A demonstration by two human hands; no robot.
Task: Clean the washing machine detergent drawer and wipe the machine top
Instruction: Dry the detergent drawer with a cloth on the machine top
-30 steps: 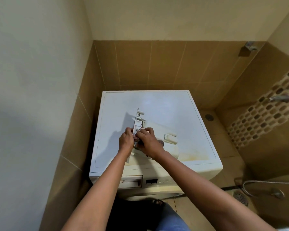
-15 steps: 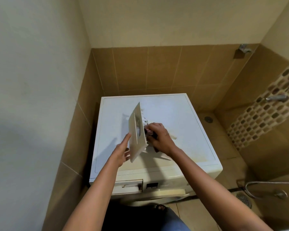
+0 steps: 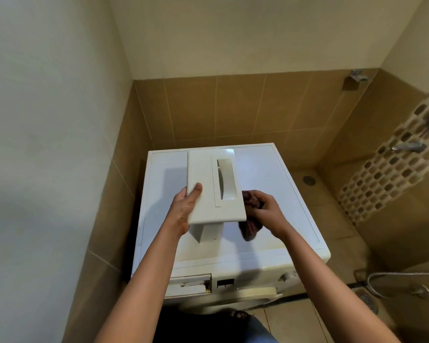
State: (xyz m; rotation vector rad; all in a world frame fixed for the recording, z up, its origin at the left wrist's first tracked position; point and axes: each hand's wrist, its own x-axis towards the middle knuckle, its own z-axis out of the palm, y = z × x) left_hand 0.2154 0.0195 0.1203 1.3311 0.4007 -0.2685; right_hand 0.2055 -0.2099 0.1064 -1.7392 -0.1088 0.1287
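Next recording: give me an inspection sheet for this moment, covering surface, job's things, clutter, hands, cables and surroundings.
Surface: washing machine top, white, with a faint yellowish mark near its front right edge.
Job's things: detergent drawer out of the machine, held above the top with its front panel facing the camera; dark cloth at the drawer's right side; drawer slot on the machine front stands open.
Clutter: nothing seen.
Hands: left hand grips the drawer's front panel; right hand holds the cloth.
Cables: nothing seen; a shower hose loops low at the right.
Surroundings: tiled walls, wall tap, floor drain.
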